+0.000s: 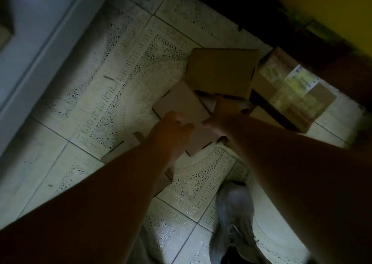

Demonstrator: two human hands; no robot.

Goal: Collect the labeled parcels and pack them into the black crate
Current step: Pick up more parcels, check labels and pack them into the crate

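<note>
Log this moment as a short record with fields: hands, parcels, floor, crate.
left hand: open, reaching over the flat cardboard parcel, contact unclear
right hand: fingers spread at the larger cardboard box, grip not clear
labeled parcel: taped, lying right of the larger box
floor: patterned tiles, dim light
shoe: grey, near bottom of view
black crate: not identifiable in view
</note>
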